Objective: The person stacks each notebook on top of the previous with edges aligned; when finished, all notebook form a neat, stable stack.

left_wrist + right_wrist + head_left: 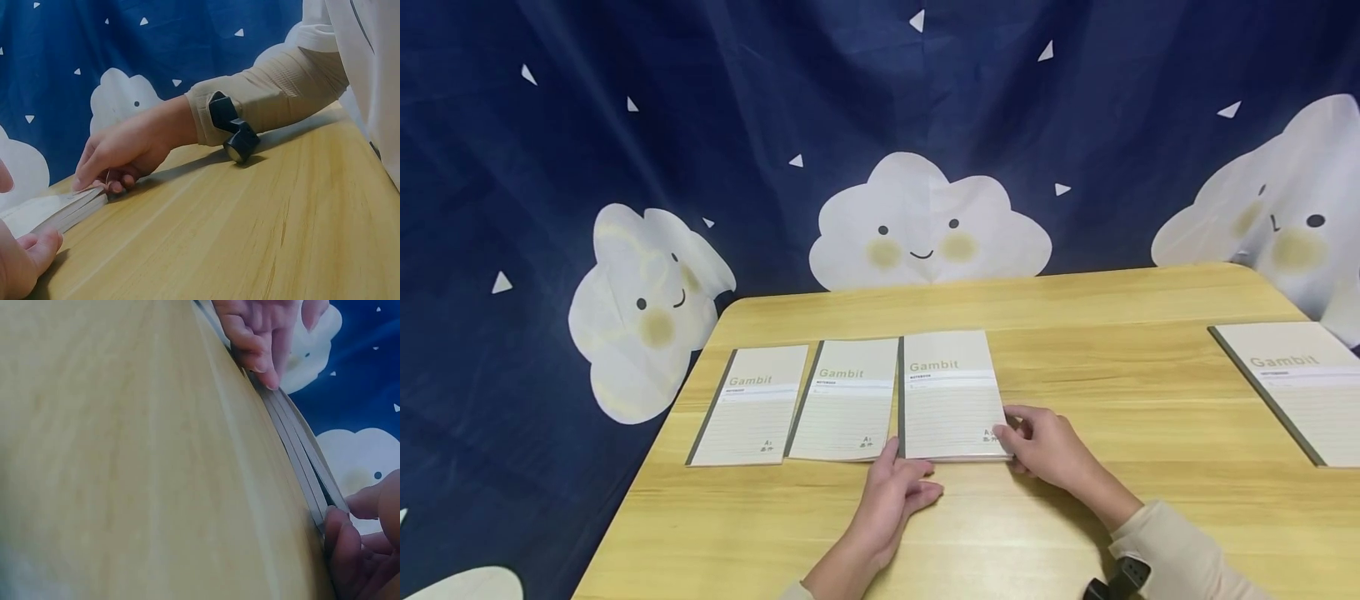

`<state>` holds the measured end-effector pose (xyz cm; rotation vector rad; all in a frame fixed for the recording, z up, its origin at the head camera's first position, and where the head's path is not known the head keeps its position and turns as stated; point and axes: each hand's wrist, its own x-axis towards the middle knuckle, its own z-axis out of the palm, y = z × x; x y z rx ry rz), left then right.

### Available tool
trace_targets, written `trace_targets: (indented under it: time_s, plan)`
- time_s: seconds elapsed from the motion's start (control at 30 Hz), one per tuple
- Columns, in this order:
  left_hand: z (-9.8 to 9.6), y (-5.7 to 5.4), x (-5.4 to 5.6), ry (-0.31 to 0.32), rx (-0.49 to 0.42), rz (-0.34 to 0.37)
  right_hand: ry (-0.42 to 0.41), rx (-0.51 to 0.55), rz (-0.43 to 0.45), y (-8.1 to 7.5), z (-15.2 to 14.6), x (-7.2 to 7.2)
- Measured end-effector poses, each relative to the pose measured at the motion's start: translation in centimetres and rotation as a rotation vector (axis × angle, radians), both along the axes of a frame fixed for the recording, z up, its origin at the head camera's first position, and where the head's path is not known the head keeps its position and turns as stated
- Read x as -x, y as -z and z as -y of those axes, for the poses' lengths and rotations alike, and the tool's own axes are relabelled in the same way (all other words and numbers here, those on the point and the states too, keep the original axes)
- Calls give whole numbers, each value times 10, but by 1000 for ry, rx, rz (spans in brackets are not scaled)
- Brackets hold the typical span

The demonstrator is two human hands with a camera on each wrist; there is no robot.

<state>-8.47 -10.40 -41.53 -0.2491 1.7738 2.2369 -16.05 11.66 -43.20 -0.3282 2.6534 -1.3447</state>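
Note:
A stack of Gambit notebooks [947, 417] with dark spines lies before me, the rightmost of three in a row. My right hand [1051, 450] pinches the top notebook at its near right corner, thumb on the cover and fingers curled at the edge. In the right wrist view the stacked notebooks [292, 440] show their near edges, with a dark gap under the top one beside my right fingers. Near the stack's lower left corner is my left hand [887, 504], its fingers extended and touching the near edge.
To the left lie the middle notebook [846, 412] and the leftmost notebook [748, 412], side by side. Another notebook [1296, 383] lies at the far right of the wooden table [1097, 350]. A dark blue cloud-print curtain [760, 92] hangs behind.

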Motion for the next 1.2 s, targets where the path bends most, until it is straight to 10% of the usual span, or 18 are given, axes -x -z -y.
trace_targets:
  time_s: [0.33, 0.5, 0.8, 1.2]
  plan:
    - [21, -26, 0, 34, 58, -112, 68, 114, 18, -17, -4, -1]
    - [56, -41, 17, -29, 306, -212, 3, 347, 193, -30, 11, -6]
    - [114, -41, 51, -63, 1059, -291, -220, 602, 467, -34, 54, -26]
    - [133, -25, 70, 34, 1352, -248, -246, 729, 655, -14, 111, -51]
